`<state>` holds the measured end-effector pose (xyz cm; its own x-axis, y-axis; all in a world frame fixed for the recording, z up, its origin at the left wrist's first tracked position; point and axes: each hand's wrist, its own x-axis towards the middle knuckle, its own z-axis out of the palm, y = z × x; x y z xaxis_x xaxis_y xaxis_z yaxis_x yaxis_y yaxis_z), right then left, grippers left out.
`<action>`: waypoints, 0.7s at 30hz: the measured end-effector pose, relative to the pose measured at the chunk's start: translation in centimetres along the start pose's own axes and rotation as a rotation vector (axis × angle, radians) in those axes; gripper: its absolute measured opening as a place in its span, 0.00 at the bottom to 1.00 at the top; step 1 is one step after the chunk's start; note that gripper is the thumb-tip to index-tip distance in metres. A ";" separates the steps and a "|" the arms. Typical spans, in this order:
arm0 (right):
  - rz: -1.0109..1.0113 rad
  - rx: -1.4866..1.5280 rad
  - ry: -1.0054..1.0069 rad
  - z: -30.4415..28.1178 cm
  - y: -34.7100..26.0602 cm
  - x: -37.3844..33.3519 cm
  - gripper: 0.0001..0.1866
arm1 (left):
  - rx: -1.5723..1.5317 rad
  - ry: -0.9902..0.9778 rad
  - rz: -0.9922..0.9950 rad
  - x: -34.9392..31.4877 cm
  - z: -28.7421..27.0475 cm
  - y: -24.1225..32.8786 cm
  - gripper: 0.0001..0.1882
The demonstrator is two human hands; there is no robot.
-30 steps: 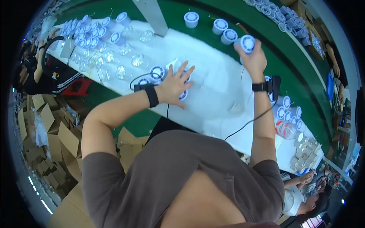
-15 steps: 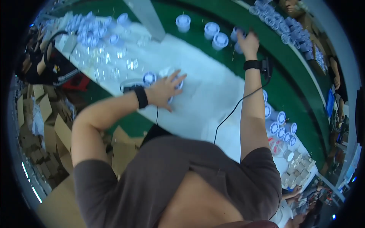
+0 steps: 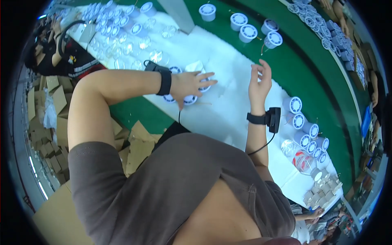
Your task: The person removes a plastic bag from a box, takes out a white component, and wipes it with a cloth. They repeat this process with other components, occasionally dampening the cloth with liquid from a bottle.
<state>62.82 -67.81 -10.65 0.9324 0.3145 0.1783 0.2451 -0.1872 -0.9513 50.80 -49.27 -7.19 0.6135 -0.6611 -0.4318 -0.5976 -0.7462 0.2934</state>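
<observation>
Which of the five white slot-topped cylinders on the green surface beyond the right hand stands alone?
The leftmost cylinder, farthest from the right hand; the other four cylinders stand in two close pairs.

Brown-grey short-sleeved top [image 3: 171, 175], black wristbands [image 3: 165, 83] with dark boxes [image 3: 274, 119] and thin black cables [image 3: 179, 117]

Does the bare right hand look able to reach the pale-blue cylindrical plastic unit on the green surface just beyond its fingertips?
Probably yes: the right hand looks empty and points toward that pale-blue cylindrical unit, with no other unit between them.
</observation>
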 end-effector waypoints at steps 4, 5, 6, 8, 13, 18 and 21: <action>-0.006 0.045 0.030 0.1 -0.7 0.1 0.14 | 0.042 -0.017 0.089 -0.4 -1.1 -0.3 0.24; -0.011 0.050 0.020 0.1 -0.8 0.1 0.14 | 0.061 -0.061 0.074 -0.2 -1.4 -0.1 0.25; -0.014 0.057 0.008 -0.1 -0.9 0.2 0.13 | 0.078 -0.107 0.057 -0.1 -1.8 0.1 0.26; -0.011 0.062 0.041 -0.9 -1.1 0.4 0.13 | 0.104 -0.158 0.047 0.6 -2.9 -0.4 0.27; 0.020 0.161 0.153 -3.0 -0.3 0.7 0.13 | -0.130 0.665 -0.455 5.9 -6.9 -2.6 0.30; 0.026 0.221 0.242 -5.4 -0.9 0.1 0.12 | -0.085 0.672 -0.799 12.5 -8.8 -8.1 0.34; 0.015 0.253 0.265 -6.5 -1.8 -0.9 0.12 | 0.199 0.487 -0.841 14.6 -9.0 -9.0 0.37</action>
<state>63.33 -73.82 -7.48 0.9799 0.0548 0.1918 0.1888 0.0562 -0.9804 69.77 -52.95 -8.48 0.9962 0.0843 -0.0233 0.0811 -0.9900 -0.1158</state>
